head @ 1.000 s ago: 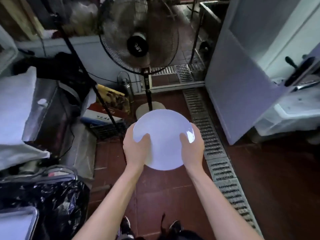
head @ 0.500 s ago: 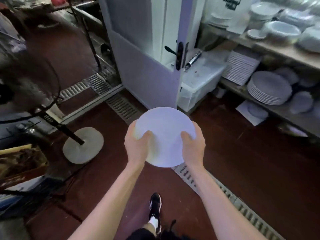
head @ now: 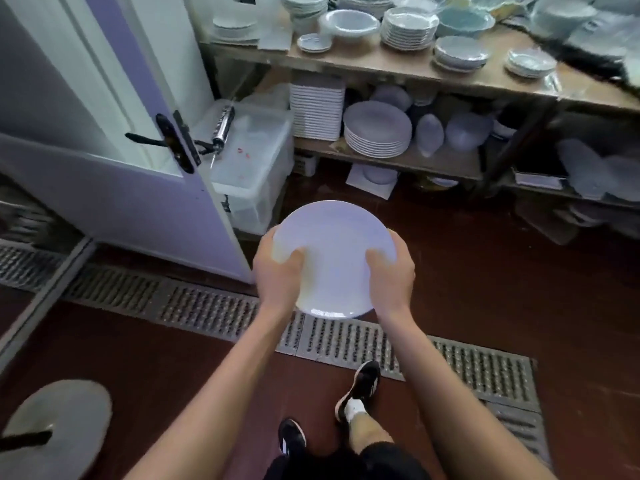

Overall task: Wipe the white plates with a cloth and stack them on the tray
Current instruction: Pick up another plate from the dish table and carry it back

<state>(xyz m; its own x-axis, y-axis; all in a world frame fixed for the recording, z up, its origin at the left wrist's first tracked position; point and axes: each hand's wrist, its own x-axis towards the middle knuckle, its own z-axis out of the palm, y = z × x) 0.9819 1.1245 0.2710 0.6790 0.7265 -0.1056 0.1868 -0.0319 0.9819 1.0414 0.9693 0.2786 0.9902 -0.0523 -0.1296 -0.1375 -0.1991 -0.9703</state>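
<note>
White plate gripped by left hand, right hand fingers | no cloth, tray visible | stacking not done

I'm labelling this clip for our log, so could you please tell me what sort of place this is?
Probably a restaurant's back-room crockery store or dishwashing area. Wooden shelves hold many stacks of plates and bowls, a metal drain grate runs through the red floor, and both hands hold a white plate.
</note>
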